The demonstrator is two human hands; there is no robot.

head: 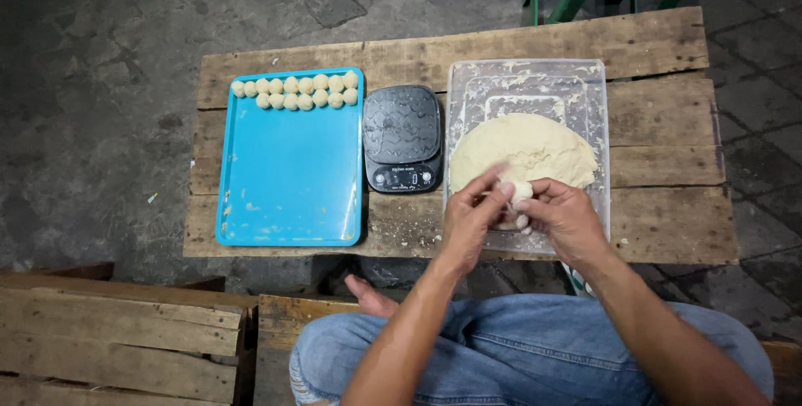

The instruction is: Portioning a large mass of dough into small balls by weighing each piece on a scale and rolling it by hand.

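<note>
Right now both hands, left hand (469,215) and right hand (561,214), clamp one small dough piece (520,191) over the clear tub (599,88). Pinching it cleanly off the dough mass (522,149) seems wise, beside the scale (402,138).

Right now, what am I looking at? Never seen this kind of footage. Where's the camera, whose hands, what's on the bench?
There is one picture, taken by a camera worn on a person's head and looking down, so the arms entering from the bottom are that person's own. No machine is involved, only bare hands. The person sits in jeans before a low wooden table on a stone floor. On it, from the left: a blue tray with two rows of small dough balls along its far edge, a dark kitchen scale, and a clear plastic tub holding a big mass of dough. The left hand and right hand meet over the tub's near edge, pinching a small piece of dough between them.
</note>
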